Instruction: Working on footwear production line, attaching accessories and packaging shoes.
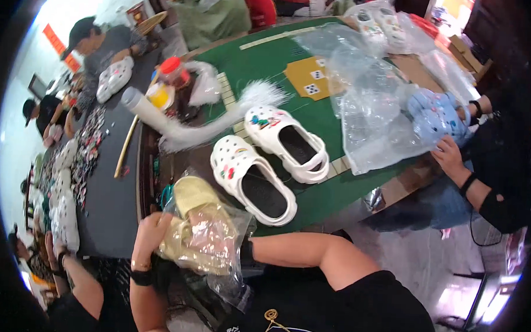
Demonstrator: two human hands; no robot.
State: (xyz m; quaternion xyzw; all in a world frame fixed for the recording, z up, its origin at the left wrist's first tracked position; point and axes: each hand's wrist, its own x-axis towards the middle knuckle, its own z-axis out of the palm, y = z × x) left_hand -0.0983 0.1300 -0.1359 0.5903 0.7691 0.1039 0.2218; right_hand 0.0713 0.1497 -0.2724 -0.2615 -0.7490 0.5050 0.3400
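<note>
A pair of pale yellow clogs [195,194] sits in a clear plastic bag [229,285] close in front of my body. My left hand [152,235] is closed on the bag's left side. From the right, my right hand [209,227] reaches in among the yellow clogs, showing through the shiny plastic; glare hides its fingers. Just beyond, two white clogs with black insoles stand on the green table, the nearer white clog [233,165] and the farther white clog [271,122]. Both carry small colourful charms.
A bundle of white plastic strands [262,97] lies behind the clogs, near a red-lidded jar [174,72]. To the right, a co-worker's hands hold bagged light-blue clogs [437,116] beside loose plastic bags [362,81]. Other people work along the dark table [109,190] at left.
</note>
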